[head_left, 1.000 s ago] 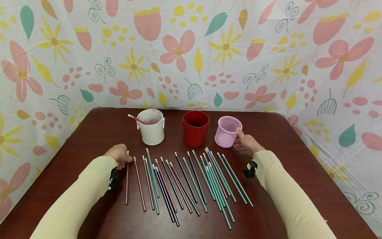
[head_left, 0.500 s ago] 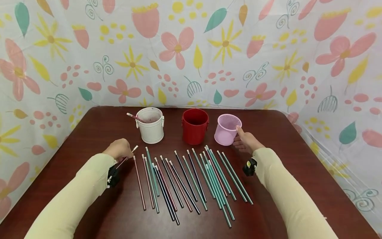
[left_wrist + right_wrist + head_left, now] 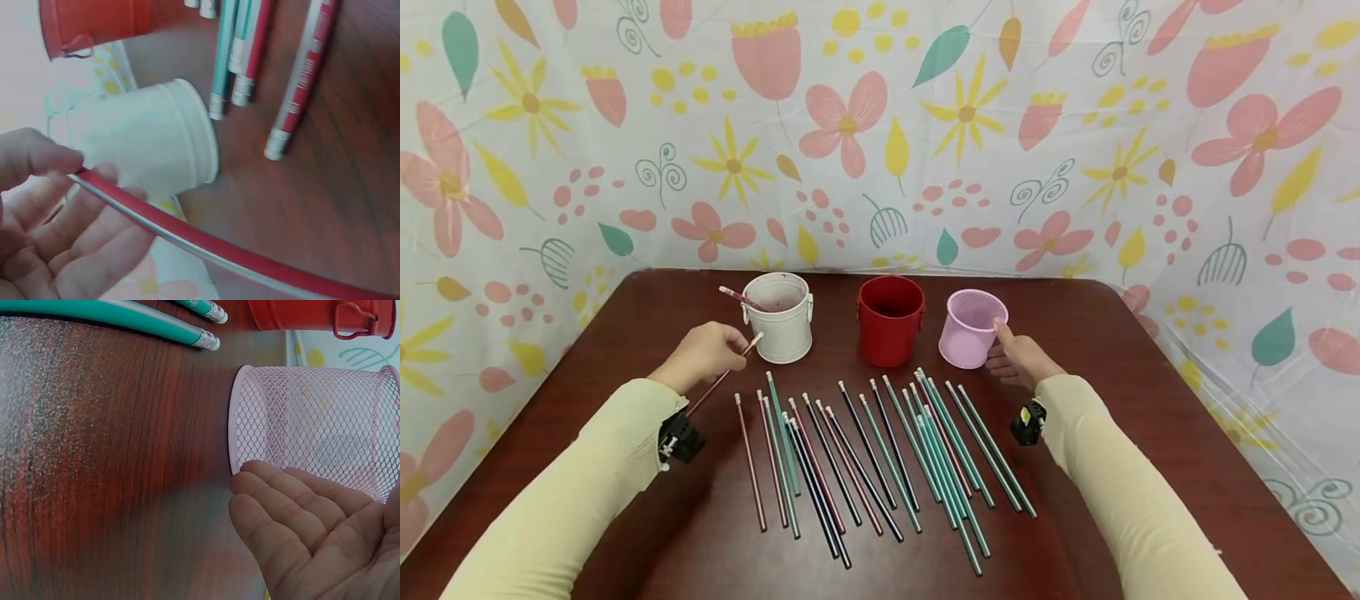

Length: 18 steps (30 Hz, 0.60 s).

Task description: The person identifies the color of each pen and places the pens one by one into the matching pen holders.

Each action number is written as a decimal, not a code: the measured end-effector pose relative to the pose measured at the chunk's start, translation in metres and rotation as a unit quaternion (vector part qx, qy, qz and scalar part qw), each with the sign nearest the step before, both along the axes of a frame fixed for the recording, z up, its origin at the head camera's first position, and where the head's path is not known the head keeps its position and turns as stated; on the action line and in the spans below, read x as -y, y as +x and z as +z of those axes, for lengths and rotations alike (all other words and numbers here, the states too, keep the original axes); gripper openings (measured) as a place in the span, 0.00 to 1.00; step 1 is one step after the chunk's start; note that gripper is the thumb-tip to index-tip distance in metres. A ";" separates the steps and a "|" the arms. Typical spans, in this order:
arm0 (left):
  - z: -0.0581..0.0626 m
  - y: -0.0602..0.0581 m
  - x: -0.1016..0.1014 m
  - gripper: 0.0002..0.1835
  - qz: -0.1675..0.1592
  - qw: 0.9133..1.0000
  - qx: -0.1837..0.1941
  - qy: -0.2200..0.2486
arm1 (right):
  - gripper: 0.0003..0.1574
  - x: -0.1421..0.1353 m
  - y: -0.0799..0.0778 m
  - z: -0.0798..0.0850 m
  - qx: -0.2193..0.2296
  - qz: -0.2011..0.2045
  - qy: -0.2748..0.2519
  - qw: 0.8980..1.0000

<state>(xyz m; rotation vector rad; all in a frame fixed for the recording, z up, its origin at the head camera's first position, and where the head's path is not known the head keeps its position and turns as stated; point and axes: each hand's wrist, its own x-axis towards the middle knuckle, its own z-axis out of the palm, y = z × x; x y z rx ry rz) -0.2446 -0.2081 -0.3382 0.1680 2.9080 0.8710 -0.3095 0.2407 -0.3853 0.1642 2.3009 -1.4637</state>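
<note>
Red pencil (image 3: 225,249) near white bucket (image 3: 786,337).

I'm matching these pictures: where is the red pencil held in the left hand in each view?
Head: left of centre, the red pencil slants through the left hand.
Left wrist: across the bottom, from hand to lower right.
Right wrist: not in it.
Shared landmark: the red bucket, in all three.
</note>
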 end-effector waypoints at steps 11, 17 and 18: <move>0.019 0.008 -0.014 0.11 0.042 0.986 -0.155 0.055 | 0.56 -0.001 0.000 0.002 0.000 -0.003 0.009 1.000; 0.025 0.011 -0.018 0.11 0.077 0.965 -0.226 0.107 | 0.57 0.000 0.001 0.003 0.001 -0.002 0.011 1.000; 0.026 0.011 -0.019 0.11 0.079 0.961 -0.236 0.120 | 0.56 0.000 0.001 0.002 0.002 -0.004 0.014 1.000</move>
